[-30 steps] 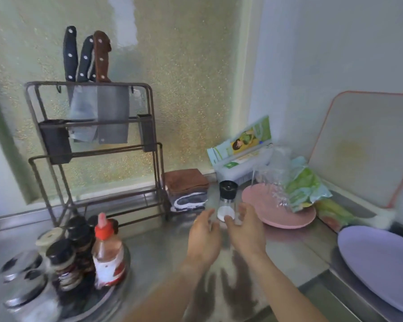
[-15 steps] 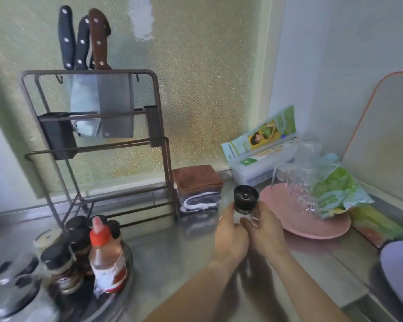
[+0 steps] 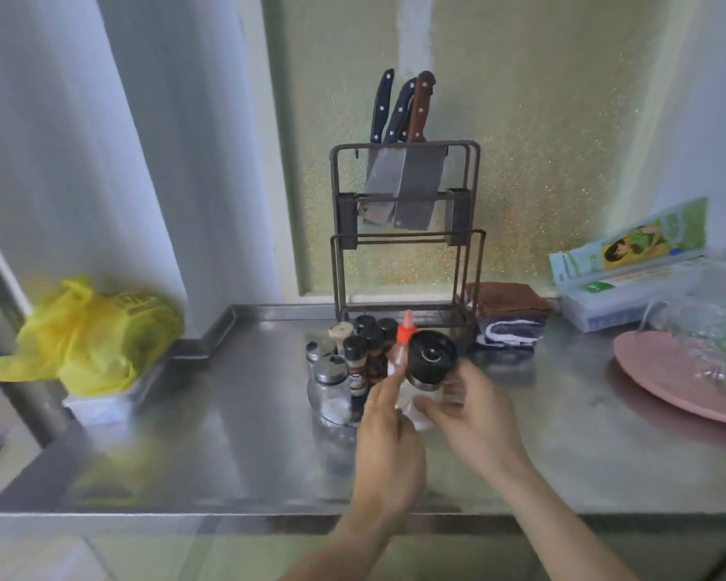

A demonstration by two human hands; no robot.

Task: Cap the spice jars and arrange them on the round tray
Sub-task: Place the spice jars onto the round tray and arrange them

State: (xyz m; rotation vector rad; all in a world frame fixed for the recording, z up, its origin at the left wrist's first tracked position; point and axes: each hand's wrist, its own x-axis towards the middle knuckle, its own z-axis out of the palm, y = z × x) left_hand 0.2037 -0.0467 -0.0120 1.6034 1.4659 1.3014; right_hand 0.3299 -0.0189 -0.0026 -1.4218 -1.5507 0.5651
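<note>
The clear glass grinder jar with a round black cap (image 3: 430, 362) sits tilted between the person's two hands, above the steel countertop (image 3: 227, 434) and just right of the cluster of small black-capped spice jars (image 3: 363, 354) on the round tray (image 3: 332, 429), whose rim is hard to make out. The right hand (image 3: 474, 417) holds the jar's clear body, fingers curled round it from the right; motion blur hides exactly where each fingertip lands. The left hand (image 3: 388, 442) has one finger stretched up against the jar's left side, touching the red-tipped squeeze bottle (image 3: 403, 341) behind it; whether the other left fingers grip anything cannot be told.

The jar looks rigid, fairly heavy for its size, smooth and breakable, so it likely wants a firm hold round the glass waist below the cap rather than by the cap alone. The jar's base is hidden behind the fingers, and the tray lies mostly covered by bottles
</note>
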